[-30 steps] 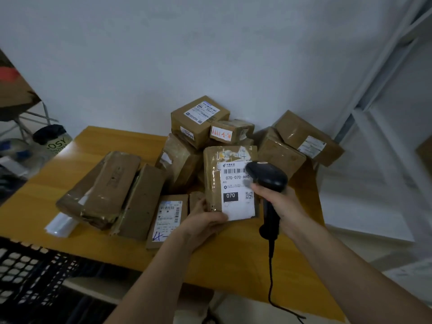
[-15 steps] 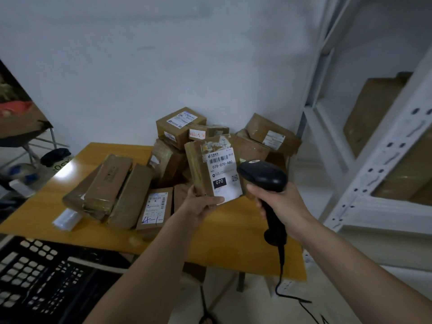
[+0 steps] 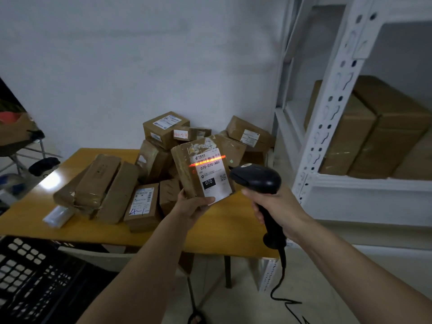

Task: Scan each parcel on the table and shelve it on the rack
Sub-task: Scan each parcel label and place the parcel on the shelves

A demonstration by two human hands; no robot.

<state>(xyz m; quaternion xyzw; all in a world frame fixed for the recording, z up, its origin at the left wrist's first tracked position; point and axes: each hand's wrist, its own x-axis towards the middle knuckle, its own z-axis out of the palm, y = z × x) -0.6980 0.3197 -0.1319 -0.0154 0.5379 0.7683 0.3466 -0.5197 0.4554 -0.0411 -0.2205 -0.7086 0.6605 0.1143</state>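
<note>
My left hand (image 3: pixel 190 206) grips the lower end of a brown parcel (image 3: pixel 187 169) and holds it upright above the table, white label facing me. A red scan line glows across the barcode at the top of that label (image 3: pixel 214 176). My right hand (image 3: pixel 273 206) grips the handle of a black barcode scanner (image 3: pixel 257 177), whose head points left at the label from close by. Several more brown parcels (image 3: pixel 163 129) lie piled on the wooden table (image 3: pixel 35 213). The white metal rack (image 3: pixel 332 108) stands to the right.
Large brown boxes (image 3: pixel 364 136) fill the rack's shelf at the right. A black plastic crate (image 3: pixel 30 277) sits at the lower left. The scanner's cable (image 3: pixel 280 291) hangs to the floor. A small clear packet (image 3: pixel 57 216) lies on the table's left side.
The view has pulled back and turned right, showing more of the rack. The parcel is lifted off the table, and the scanner's red line now lights the barcode.
</note>
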